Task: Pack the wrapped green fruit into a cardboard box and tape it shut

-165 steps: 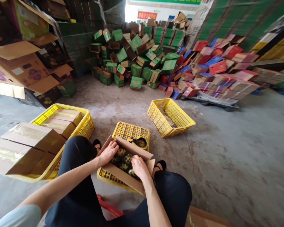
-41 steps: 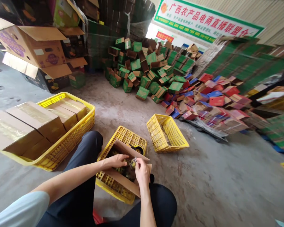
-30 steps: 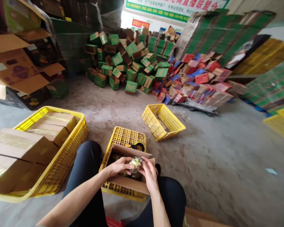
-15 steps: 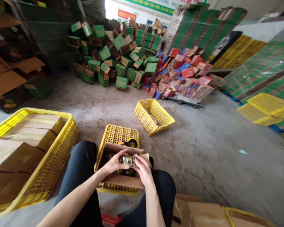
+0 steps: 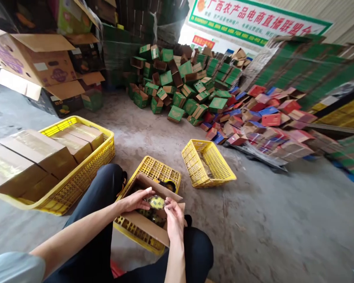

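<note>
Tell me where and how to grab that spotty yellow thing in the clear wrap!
Probably pinch the spotty yellow thing around its plump middle, coming from above: its rounded top shows, while the left hand and right hand are at its two ends.

Pale blue short sleeve (image 5: 17, 268), dark navy trousers (image 5: 197, 251), black shoes (image 5: 188, 220)
</note>
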`<move>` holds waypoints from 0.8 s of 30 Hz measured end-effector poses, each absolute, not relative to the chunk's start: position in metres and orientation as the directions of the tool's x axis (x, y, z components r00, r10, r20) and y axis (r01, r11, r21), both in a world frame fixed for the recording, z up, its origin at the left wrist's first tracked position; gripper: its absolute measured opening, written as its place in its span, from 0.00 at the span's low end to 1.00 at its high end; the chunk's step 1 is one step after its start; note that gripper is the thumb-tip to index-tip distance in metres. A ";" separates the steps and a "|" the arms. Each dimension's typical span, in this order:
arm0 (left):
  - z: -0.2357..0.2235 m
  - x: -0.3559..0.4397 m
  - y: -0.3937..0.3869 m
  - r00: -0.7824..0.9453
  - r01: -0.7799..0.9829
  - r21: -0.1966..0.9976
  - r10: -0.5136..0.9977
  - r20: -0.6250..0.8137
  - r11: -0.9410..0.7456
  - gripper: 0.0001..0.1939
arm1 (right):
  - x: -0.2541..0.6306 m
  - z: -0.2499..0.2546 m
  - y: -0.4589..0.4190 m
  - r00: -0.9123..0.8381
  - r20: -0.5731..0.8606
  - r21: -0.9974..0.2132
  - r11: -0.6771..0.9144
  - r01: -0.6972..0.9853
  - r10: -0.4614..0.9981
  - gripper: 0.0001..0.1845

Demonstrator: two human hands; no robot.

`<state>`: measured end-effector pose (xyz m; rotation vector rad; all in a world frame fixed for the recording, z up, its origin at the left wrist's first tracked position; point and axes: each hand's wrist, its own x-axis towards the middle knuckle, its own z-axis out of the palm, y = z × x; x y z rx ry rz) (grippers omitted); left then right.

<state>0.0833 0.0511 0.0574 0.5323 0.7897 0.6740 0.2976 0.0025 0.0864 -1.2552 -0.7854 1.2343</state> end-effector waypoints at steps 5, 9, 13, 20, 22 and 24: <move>0.055 0.087 0.054 0.585 -0.356 0.638 0.695 -0.418 0.683 0.32 | 0.295 0.091 0.000 0.159 -0.138 -0.970 -0.101 -0.222 0.978 0.15; 0.055 0.089 0.058 0.547 -0.392 0.658 0.738 -0.395 0.643 0.34 | 0.296 0.095 -0.001 0.218 -0.162 -0.979 -0.130 -0.157 0.962 0.14; 0.058 0.090 0.061 0.525 -0.401 0.696 0.772 -0.358 0.596 0.34 | 0.297 0.099 -0.003 0.219 -0.265 -0.934 -0.195 -0.298 0.939 0.16; 0.060 0.097 0.056 0.494 -0.461 0.772 0.849 -0.186 0.438 0.31 | 0.294 0.089 -0.021 0.264 -0.420 -0.863 -0.291 -0.413 0.868 0.34; 0.061 0.097 0.055 0.506 -0.464 0.785 0.850 -0.146 0.411 0.29 | 0.291 0.082 -0.026 0.284 -0.435 -0.870 -0.317 -0.378 0.854 0.32; 0.063 0.097 0.054 0.496 -0.470 0.787 0.857 -0.137 0.399 0.29 | 0.289 0.077 -0.028 0.307 -0.407 -0.888 -0.293 -0.356 0.860 0.30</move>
